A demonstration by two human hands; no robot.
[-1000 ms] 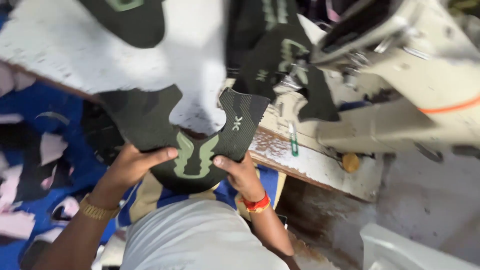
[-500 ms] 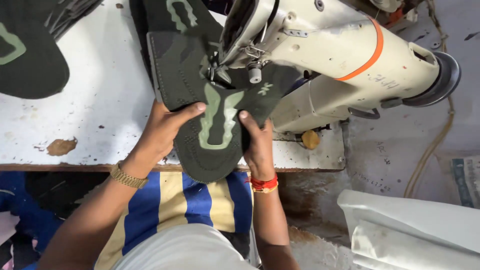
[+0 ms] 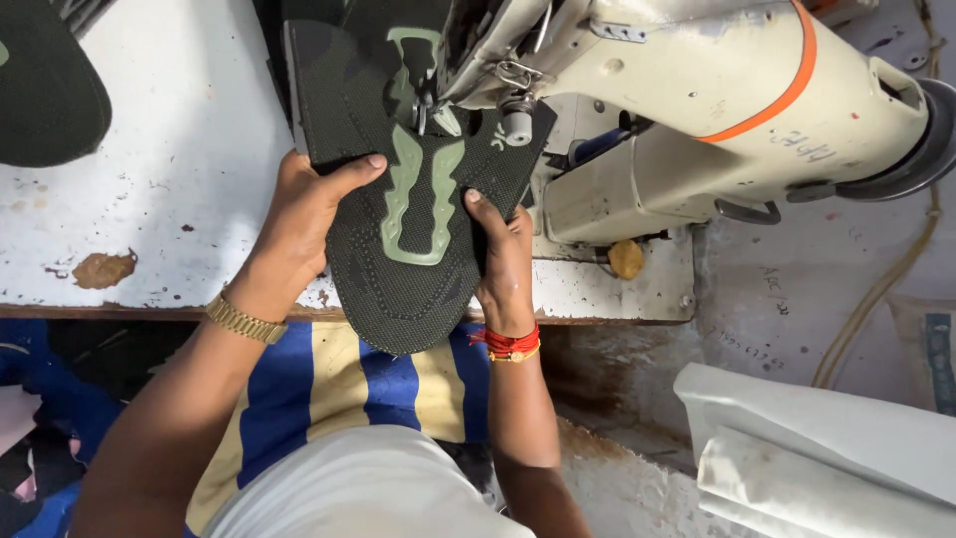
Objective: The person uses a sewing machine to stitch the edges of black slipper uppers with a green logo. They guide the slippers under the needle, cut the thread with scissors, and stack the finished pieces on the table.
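Dark green shoe upper (image 3: pixel 418 239) (with a pale green overlay) lies on the white worktable (image 3: pixel 179 199), its far end under the sewing machine (image 3: pixel 697 110) needle. The left hand (image 3: pixel 304 214) and right hand (image 3: pixel 503 254) pinch its side edges, thumbs on top.

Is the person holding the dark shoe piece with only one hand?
No, both the left hand and right hand grip the shoe piece at its sides.
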